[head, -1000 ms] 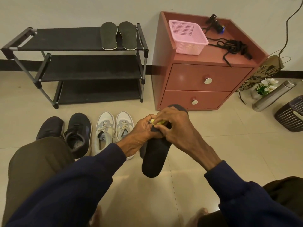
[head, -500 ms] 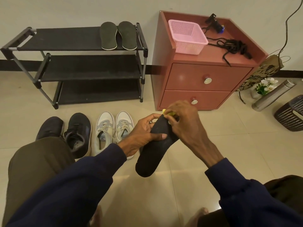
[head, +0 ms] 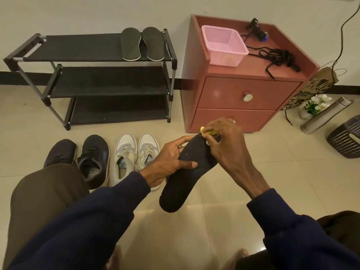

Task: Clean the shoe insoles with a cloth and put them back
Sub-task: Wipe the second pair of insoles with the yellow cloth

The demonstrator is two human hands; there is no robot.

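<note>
Gripping the black insole (head: 183,178) at mid-length, the left hand (head: 167,162) has thumb and fingers curled round it. The right hand (head: 224,145) pinches a yellow cloth (head: 209,132) (mostly hidden, apparently bunched) against the insole's upper end, above the floor (head: 253,172).

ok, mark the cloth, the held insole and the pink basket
cloth (head: 212,133), head view, the yellow fold that shows.
insole (head: 181,188), head view, bare lower half.
pink basket (head: 227,57), head view, front wall.
</note>
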